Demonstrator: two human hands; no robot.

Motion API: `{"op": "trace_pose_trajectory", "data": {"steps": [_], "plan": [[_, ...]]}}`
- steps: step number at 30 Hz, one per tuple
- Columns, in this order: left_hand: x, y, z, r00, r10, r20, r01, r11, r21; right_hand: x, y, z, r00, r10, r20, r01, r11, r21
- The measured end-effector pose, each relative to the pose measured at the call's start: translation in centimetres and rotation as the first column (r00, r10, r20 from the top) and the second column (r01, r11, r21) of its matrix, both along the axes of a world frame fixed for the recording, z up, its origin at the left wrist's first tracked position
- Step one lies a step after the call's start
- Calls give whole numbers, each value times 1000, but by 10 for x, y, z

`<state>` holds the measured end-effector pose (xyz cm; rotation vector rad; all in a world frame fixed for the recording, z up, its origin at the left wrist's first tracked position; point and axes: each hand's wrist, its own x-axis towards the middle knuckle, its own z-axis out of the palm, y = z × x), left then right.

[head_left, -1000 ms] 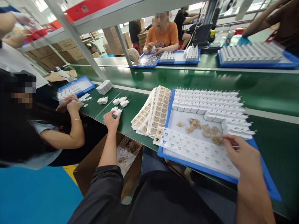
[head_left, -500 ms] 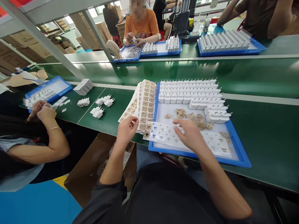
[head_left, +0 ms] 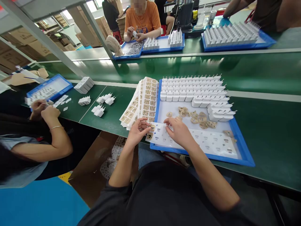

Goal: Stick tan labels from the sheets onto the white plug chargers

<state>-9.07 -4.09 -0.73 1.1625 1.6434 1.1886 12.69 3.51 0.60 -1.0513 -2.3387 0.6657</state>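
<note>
A mostly bare sticker sheet [head_left: 202, 141] lies across the front of the blue-rimmed tray [head_left: 244, 150], with tan stickers left at its left end. My left hand [head_left: 138, 133] is at that end, thumb and forefinger closed on the sheet's edge beside the stickers. Above the sheet hovers my right hand [head_left: 180, 133], thumb and fingers apart, nothing visible in them. Loose tan pieces [head_left: 199, 118] lie in a heap in the tray beyond it. Behind them stand rows of white plug adapters [head_left: 192, 89], pins up. A stack of full sticker sheets [head_left: 147, 97] leans against the tray's left side.
Several loose white plugs [head_left: 103, 99] and a block of white housings [head_left: 84, 84] lie on the green bench to the left. A co-worker's hands [head_left: 44, 110] work near another blue tray [head_left: 58, 84]. Across the bench, a person in orange [head_left: 143, 20] handles a white piece.
My left hand has moved right onto the sheet's left end. My right hand has shifted left, away from the heap of tan pieces.
</note>
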Motion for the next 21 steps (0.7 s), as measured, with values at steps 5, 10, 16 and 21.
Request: {"op": "trace_pose_trajectory", "data": {"steps": [5,10,16,21], "plan": [[1,2,2,1000,1,5,0,999,-49,5,-3,-2,992,47,-119,-47,999,-1],[5,0,5,994,-15,104,22,998,-60,3,-8,2,986,10,-164,11,992,127],[13,-4,12,975,-72,208,79,997,-24,-23,-20,6,972,120,-203,-61,959,277],[13,-4,13,952,-135,274,141,990,-2,-27,-22,2,975,106,-193,-40,947,318]]}}
